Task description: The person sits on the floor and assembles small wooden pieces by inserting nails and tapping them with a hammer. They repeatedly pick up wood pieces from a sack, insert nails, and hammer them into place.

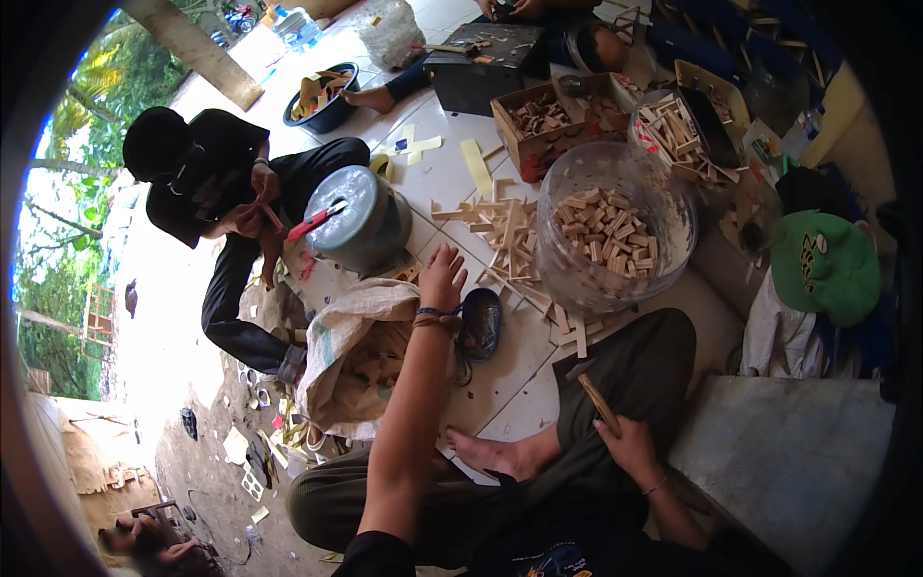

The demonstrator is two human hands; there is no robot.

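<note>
My right hand [632,450] is wrapped round the wooden handle of a hammer [602,404], its metal head pointing up and away above my bent leg. My left arm stretches forward, and my left hand [442,279] is raised with its fingers apart and nothing visible in it. Below that hand lies a small dark-blue oval dish [481,325]. To its left stands an open woven sack [332,332] with wood pieces inside. Loose wooden sticks [505,231] lie heaped on the tiles just beyond, beside a large clear tub [553,260] of small wood blocks [611,236].
A co-worker in black [216,178] sits at left, hands on a small reddish piece, by an upturned grey bucket [385,226] with a red-handled cutter [317,219]. A wooden box [524,144] of scraps stands beyond. A green cap [825,264] hangs at right above a grey board [788,462].
</note>
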